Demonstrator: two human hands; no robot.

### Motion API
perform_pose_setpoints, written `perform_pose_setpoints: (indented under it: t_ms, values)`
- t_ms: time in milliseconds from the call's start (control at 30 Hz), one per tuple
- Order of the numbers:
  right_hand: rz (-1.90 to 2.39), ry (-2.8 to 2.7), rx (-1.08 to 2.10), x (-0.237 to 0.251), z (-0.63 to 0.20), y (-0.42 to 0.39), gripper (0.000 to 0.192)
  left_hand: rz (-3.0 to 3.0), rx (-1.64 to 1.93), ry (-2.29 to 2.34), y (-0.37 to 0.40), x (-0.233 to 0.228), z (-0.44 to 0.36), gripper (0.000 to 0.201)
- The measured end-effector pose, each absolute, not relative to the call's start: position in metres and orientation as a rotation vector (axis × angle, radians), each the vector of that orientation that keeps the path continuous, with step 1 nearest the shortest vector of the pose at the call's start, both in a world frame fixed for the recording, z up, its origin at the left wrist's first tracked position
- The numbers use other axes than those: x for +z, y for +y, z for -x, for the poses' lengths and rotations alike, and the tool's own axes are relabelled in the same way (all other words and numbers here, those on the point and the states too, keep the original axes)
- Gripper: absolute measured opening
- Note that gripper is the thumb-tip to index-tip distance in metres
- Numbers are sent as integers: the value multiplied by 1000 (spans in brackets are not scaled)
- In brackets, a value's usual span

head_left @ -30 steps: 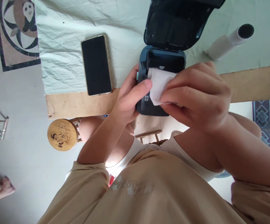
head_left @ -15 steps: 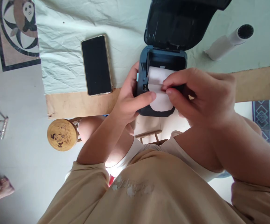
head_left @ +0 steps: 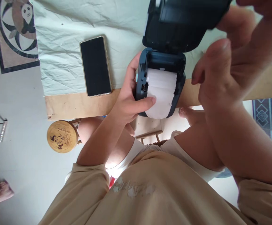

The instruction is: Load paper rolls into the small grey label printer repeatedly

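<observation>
A small dark-blue thermal printer (head_left: 142, 93) is held at the table's front edge, its black lid (head_left: 173, 28) raised. My left hand (head_left: 131, 103) is closed round the printer's left side, its thumb pressing on the white paper (head_left: 161, 93). The paper comes off the roll inside and hangs over the printer's near edge. My right hand (head_left: 232, 65) is up beside the lid's right edge, somewhat blurred, with fingers apart and no paper in them. Some of its fingertips are at the lid's corner; whether they touch it I cannot tell.
A phone (head_left: 95, 65) with a dark screen lies on the pale green cloth (head_left: 63, 47), left of the printer. The table's bare wooden edge (head_left: 79, 104) runs in front. Below stands a round wooden stool (head_left: 62, 136). Another person's foot (head_left: 3, 190) shows at lower left.
My right hand has let go of the paper and moved up and right to beside the lid. The paper now lies over the printer's near edge. My left hand keeps its hold.
</observation>
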State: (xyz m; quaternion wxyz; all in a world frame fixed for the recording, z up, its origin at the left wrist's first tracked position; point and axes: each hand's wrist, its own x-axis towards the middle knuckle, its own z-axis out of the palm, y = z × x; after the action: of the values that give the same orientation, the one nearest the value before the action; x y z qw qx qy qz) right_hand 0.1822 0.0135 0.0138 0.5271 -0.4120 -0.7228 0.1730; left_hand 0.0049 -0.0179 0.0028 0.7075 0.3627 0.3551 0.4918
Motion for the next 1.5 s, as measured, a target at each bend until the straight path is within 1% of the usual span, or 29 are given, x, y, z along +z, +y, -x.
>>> perform_pose_setpoints:
  t_ms: [67,100,167,267,300,433,567,733,867,900,933,1033,1067,1133,1200,1233,1267,1333,1500]
  values:
    - [895,-1667,350,13,-181,13,13,-822,1102,773,-18,-2,-2,74]
    - [887,-1670,363,14,-180,11,11,-823,1116,774,-18,-5,0,75]
    - [908,-1730,447,17,-180,6,14,-847,1133,756,-18,-11,2,82]
    - [972,-1762,505,20,-180,-1,28,-911,1093,737,-17,-19,4,97]
    - [999,-1777,522,20,-180,-2,28,-924,1087,735,-17,-20,4,100]
    - [1040,-1872,561,17,-183,-3,23,-921,1082,758,-18,-15,3,101]
    - [1071,-1927,616,16,-185,-2,26,-884,1101,745,-20,-12,1,100]
    - [1118,-1948,693,18,-184,-5,29,-859,1102,692,-18,-16,0,107]
    - [1111,-1905,765,18,-182,-5,20,-838,1104,674,-19,-13,-1,109]
    - [1134,-1865,804,18,-180,-5,23,-830,1109,681,-20,-11,-2,107]
    - [1167,-1814,881,18,-179,-5,31,-815,1120,694,-21,-10,-3,106]
    - [1167,-1646,1344,19,-177,-4,64,-751,1171,708,-23,-3,-8,96]
    - [1136,-1598,1499,19,-176,-4,68,-726,1190,700,-23,0,-10,91]
    - [1082,-1533,1679,19,-176,-4,68,-682,1232,680,-24,4,-14,71]
    - [1047,-1502,1710,19,-176,-4,65,-639,1287,700,-24,8,-17,47]
    - [1029,-1493,1707,19,-176,-4,64,-626,1304,713,-24,9,-17,39]
    - [1019,-1489,1704,19,-176,-4,63,-623,1299,716,-24,10,-17,37]
    - [1019,-1501,1694,18,-177,-4,63,-647,1251,683,-24,8,-13,40]
    - [1056,-1602,1634,18,-179,-3,71,-694,1194,600,-21,1,-3,41]
